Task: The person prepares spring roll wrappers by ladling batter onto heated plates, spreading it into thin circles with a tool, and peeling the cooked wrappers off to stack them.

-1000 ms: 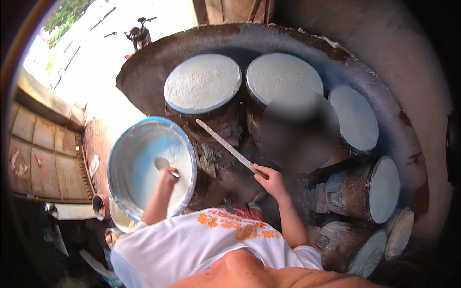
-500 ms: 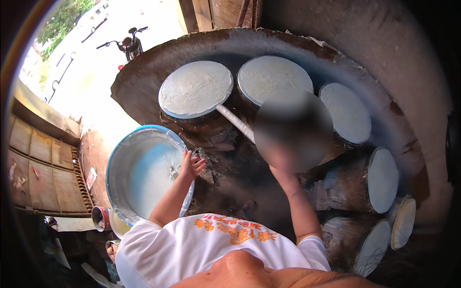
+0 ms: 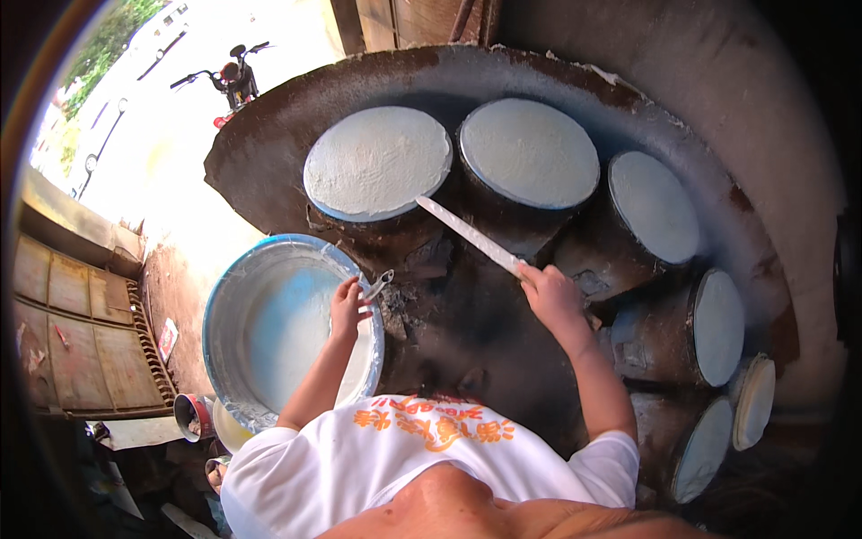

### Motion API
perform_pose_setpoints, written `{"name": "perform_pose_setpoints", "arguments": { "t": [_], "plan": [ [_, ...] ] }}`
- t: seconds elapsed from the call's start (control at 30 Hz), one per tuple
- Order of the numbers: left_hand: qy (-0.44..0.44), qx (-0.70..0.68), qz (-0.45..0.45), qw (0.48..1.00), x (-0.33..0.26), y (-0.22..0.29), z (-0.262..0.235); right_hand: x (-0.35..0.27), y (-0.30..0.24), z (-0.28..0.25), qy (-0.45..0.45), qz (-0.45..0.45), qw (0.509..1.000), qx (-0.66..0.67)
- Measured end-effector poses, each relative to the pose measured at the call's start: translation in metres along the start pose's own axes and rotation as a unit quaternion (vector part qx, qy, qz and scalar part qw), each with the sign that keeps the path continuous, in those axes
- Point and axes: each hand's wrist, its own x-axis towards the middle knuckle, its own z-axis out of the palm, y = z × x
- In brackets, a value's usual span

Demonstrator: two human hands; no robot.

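Note:
My right hand (image 3: 549, 295) grips the near end of a long, flat, whitish scraper (image 3: 471, 235). Its far tip meets the near edge of a round griddle (image 3: 377, 162) coated with pale batter. Over the right rim of a big blue tub (image 3: 215, 359), my left hand (image 3: 345, 310) curls its fingers around a metal handle with a looped end (image 3: 384, 282). Whatever is at the handle's other end is hidden by the hand. Whitish liquid lies in the tub.
More round, pale-topped griddles (image 3: 528, 153) on dark drum-like stands curve around to the right, among them a side one (image 3: 654, 207). A dark curved metal shield (image 3: 260, 148) rises behind them. Beyond it stands a motorbike (image 3: 235, 81). Small containers (image 3: 191, 416) sit beside the tub.
My left hand has gone from spread fingers to curled around the handle. My right hand, blurred before, now shows plainly on the scraper. The whole view has shifted slightly.

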Motion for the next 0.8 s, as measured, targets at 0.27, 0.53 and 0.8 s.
{"name": "perform_pose_setpoints", "arguments": {
  "t": [0.27,0.53,0.8],
  "plan": [
    [0.018,0.064,0.143,0.988,0.037,0.049,0.038,0.020,0.012,-0.014,0.004,-0.048,0.999,0.021],
    [0.125,0.226,0.345,0.903,0.083,0.070,0.063,0.075,0.012,-0.002,-0.043,-0.124,0.989,0.074],
    [0.150,0.613,0.443,0.637,0.125,0.107,0.080,0.133,0.041,0.056,-0.136,-0.106,0.882,0.438]
  ]
}}
